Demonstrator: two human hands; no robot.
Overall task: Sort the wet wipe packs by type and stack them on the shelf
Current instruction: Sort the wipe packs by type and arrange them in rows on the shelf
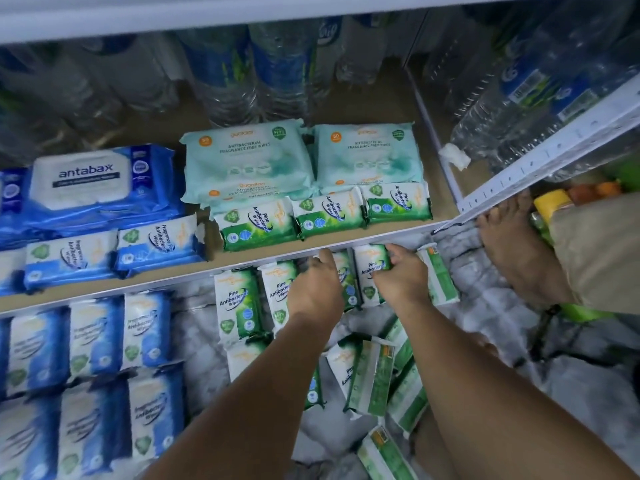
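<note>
Head view is showing sorting partway: three green pine packs (329, 216) are lying on the shelf (438, 192), while left hand (317, 289) and right hand (401, 277) are each gripping a floor pack (369, 271), with many more waiting.

Pine packs (325, 216) lie before bigger packs (247, 161) on shelf (374, 105).
</note>
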